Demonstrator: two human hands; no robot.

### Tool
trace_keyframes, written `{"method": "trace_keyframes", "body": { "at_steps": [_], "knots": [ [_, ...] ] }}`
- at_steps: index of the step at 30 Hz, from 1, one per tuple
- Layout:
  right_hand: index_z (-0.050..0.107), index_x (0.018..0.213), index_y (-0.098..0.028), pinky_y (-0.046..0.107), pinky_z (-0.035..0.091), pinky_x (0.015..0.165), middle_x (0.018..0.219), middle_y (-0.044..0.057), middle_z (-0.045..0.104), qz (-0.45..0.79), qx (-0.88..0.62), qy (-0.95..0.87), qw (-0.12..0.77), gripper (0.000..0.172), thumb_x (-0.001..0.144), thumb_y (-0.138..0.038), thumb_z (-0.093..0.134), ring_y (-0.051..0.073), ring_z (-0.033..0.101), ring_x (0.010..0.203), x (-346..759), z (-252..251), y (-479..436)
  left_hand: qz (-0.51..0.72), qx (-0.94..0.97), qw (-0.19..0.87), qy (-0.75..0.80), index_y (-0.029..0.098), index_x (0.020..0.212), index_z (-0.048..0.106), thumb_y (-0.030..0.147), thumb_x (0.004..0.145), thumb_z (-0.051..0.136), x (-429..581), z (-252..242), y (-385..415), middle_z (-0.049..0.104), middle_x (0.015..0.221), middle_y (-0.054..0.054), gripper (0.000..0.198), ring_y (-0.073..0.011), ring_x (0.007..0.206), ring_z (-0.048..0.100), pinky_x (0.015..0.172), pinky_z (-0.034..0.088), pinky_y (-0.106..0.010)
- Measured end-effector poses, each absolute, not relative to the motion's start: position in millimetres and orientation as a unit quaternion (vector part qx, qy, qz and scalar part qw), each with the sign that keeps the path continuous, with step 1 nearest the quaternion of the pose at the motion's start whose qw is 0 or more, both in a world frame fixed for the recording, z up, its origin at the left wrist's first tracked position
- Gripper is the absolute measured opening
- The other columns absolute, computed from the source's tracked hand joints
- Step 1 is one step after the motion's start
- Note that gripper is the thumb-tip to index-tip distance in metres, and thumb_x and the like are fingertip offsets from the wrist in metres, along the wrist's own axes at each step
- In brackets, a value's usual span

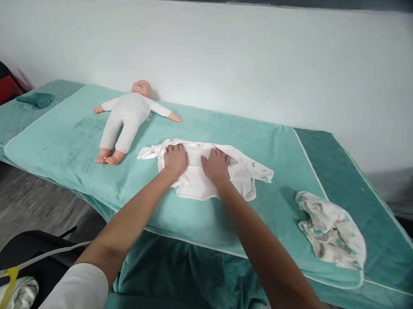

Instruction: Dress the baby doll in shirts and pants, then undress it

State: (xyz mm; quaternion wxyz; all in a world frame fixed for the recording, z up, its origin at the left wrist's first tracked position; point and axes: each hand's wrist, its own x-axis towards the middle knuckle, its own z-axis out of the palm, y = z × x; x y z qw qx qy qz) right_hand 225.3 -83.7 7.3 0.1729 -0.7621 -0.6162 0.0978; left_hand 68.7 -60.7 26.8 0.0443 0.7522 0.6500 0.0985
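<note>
A small white baby garment (243,172) with a coloured print lies spread on the teal blanket (72,143). My left hand (174,159) rests flat on its left half, fingers stretched toward the neckline. My right hand (215,165) lies flat on the middle of the garment, fingers apart. Both hands press on the cloth and grip nothing. A baby doll (125,118) in a white suit lies on its back to the left, arms spread, apart from the garment.
A crumpled printed cloth (330,228) lies near the blanket's right front corner. A folded teal cloth (35,99) sits at the far left. A white wall runs behind the bed. A dark chair (38,252) and a tube are at lower left.
</note>
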Motion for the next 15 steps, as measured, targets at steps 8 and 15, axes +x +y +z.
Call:
{"method": "trace_keyframes", "body": {
  "at_steps": [8,15],
  "knots": [
    [0.021,0.163,0.002,0.056,0.024,0.131,0.175,0.03,0.014,0.092,-0.764,-0.593,0.238,0.08,0.097,-0.035,0.046,0.039,0.019,0.163,239.9,2.8,-50.5,0.101,0.762,0.022,0.64,0.009,0.152,0.047,0.02,0.102,0.039,84.6,39.3,-32.1,0.059,0.15,-0.02,0.051,-0.0379,0.14,0.05,0.116,0.042,-0.051],
    [0.024,0.164,-0.003,0.06,0.026,0.128,0.174,0.029,0.014,0.06,-0.754,-0.61,0.236,0.076,0.102,-0.042,0.042,0.042,0.018,0.162,266.6,-1.6,-24.5,0.09,0.786,-0.022,0.611,0.013,0.162,0.04,0.014,0.103,0.027,94.0,26.4,0.3,0.057,0.153,-0.022,0.06,-0.0388,0.14,0.052,0.117,0.042,-0.054]
  ]
}}
